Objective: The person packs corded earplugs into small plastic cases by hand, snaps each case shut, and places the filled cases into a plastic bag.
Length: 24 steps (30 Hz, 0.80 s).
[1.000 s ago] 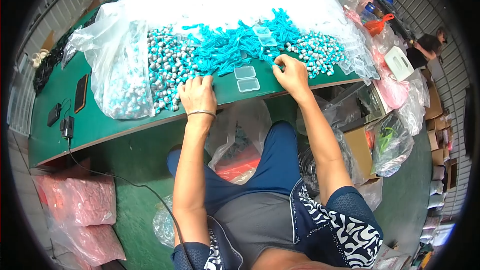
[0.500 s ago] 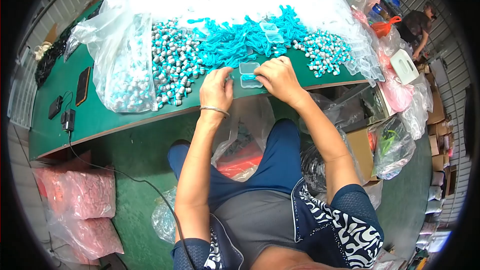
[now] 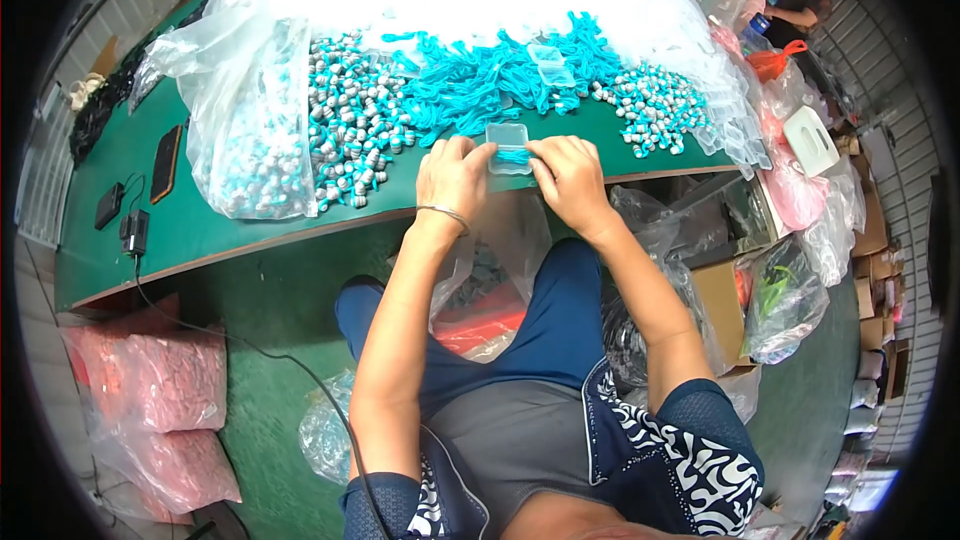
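A small clear plastic box [image 3: 507, 137] with its lid raised lies at the front edge of the green table. Bright blue cord [image 3: 514, 155] is in its near half. My left hand [image 3: 452, 176] grips the box from the left, thumb and fingertips drawn together. From the right, my right hand [image 3: 570, 178] holds the other side with bent fingers. Just beyond is a heap of blue cords [image 3: 470, 90], with another open clear box [image 3: 549, 62] on it. Piles of grey-and-blue beads [image 3: 355, 120] and smaller beads [image 3: 660, 110] flank the cords.
A clear bag of beads [image 3: 255, 165] stands on the green table [image 3: 120, 250], near a phone [image 3: 166, 164] and a cable. Clear boxes [image 3: 730, 110] are heaped at the right. Pink sacks [image 3: 180, 380] sit on the floor at left. Another person [image 3: 805, 8] is at the far right.
My left hand has moved right to the box, and my right hand has shifted to its right side. More cord shows inside the box. The other person has moved up and left.
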{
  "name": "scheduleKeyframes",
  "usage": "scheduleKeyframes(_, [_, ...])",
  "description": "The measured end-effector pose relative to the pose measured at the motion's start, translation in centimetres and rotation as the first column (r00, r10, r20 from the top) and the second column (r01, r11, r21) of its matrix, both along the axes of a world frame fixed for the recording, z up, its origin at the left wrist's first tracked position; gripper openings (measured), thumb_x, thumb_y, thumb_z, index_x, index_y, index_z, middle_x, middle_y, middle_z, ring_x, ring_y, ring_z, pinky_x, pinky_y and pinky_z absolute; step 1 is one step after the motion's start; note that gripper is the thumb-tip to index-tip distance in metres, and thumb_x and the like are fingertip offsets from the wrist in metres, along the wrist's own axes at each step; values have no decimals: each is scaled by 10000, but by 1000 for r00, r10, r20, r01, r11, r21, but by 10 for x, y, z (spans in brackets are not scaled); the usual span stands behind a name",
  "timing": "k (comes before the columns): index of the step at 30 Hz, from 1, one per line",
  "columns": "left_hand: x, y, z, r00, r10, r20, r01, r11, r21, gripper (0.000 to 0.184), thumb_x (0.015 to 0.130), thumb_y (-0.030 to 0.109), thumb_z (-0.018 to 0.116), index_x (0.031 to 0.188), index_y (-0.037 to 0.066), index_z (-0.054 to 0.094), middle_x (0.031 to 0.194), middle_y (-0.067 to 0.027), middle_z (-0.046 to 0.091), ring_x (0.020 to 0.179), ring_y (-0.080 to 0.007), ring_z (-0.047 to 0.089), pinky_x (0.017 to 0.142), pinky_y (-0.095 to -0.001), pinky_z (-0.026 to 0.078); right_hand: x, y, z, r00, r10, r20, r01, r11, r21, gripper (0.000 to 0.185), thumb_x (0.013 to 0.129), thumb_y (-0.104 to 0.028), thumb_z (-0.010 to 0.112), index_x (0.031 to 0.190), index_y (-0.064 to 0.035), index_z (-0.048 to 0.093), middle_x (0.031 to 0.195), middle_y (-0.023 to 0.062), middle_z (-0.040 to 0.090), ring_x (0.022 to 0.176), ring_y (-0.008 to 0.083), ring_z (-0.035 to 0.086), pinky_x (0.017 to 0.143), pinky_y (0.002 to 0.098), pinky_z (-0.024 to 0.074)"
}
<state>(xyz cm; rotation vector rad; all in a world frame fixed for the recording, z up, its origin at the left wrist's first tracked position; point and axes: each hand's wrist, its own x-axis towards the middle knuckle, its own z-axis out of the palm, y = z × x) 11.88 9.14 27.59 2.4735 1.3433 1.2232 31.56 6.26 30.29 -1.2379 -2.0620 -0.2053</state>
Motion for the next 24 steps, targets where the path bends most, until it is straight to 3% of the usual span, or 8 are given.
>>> scheduleKeyframes(9, [-2, -2, 0, 1000, 13, -10, -13, 1000, 2, 314, 779, 32, 640, 1060, 156, 703, 916, -74, 599, 854, -278, 564, 745, -390, 467, -14, -13, -13, 997, -70, 30, 70, 997, 25, 250, 799, -84, 658, 1049, -92, 669, 989, 43, 609, 951, 231, 569, 858, 408, 380])
scheduleKeyframes(15, [-5, -2, 1, 998, -30, 64, 28, 999, 32, 333, 786, 26, 624, 1111, 95, 648, 924, -104, 616, 894, -311, 585, 789, -402, 476, 5, -18, -1, 996, -70, -62, 75, 994, 82, 283, 801, -79, 641, 1083, -103, 647, 1014, 52, 627, 983, 242, 572, 869, 415, 375])
scheduleKeyframes(20, [-11, -1, -3, 975, 68, 211, -54, 996, -73, 233, 757, 16, 671, 977, 70, 620, 824, -101, 613, 824, -305, 593, 745, -410, 478, 78, 4, 6, 901, -434, 19, 431, 898, 87, 138, 788, -122, 657, 920, -135, 696, 939, 29, 647, 961, 243, 564, 875, 455, 357])
scheduleKeyframes(24, [-11, -1, -4, 975, 93, 200, -77, 993, -86, 205, 750, 31, 696, 937, 68, 619, 860, -89, 641, 815, -294, 598, 737, -403, 483, 112, 19, 2, 835, -523, 169, 508, 852, 129, 97, 781, -140, 666, 866, -125, 709, 889, 43, 634, 956, 252, 558, 870, 509, 341])
